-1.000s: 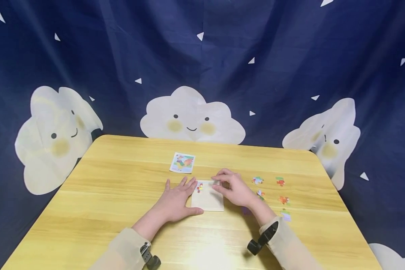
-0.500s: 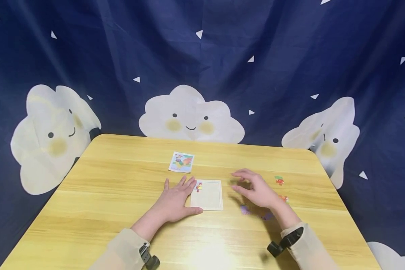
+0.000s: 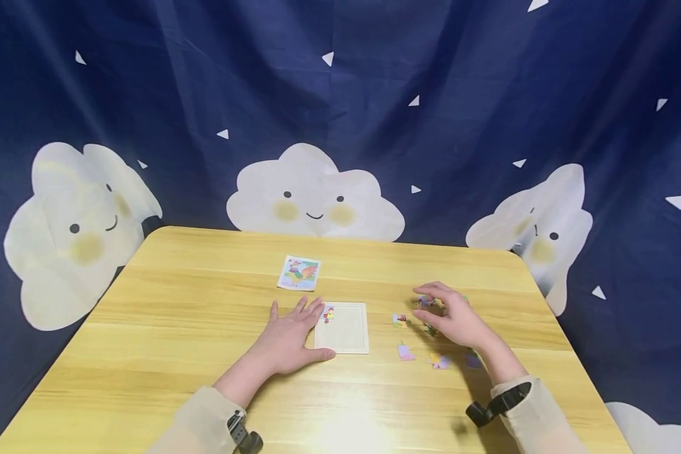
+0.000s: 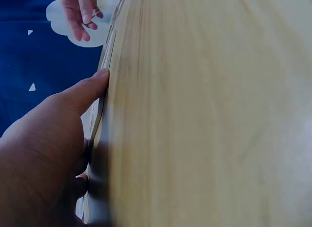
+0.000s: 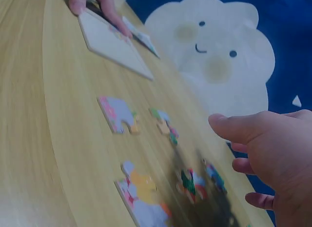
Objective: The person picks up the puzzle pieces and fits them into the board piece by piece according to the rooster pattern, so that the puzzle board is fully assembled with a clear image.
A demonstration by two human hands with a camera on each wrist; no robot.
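Observation:
My left hand [image 3: 289, 340] lies with fingers spread at the left side of a white square puzzle tray [image 3: 349, 334], its thumb at the near edge. One jigsaw piece [image 3: 330, 313] sits in the tray's far left corner. My right hand [image 3: 453, 320] hovers, slightly bent and holding nothing visible, over loose jigsaw pieces on the right. A piece with purple and pink [image 3: 406, 353] lies near the tray, and a yellow and lilac piece [image 5: 144, 200] shows in the right wrist view. The right hand partly hides several pieces.
A printed picture card [image 3: 299, 273] lies beyond the tray on the wooden table [image 3: 204, 296]. Behind the table's far edge hangs a dark blue curtain [image 3: 374, 126] with white clouds and triangles.
My right hand has moved right, away from the tray to above the loose pieces. The left hand has stayed at the tray, and the view has shifted slightly.

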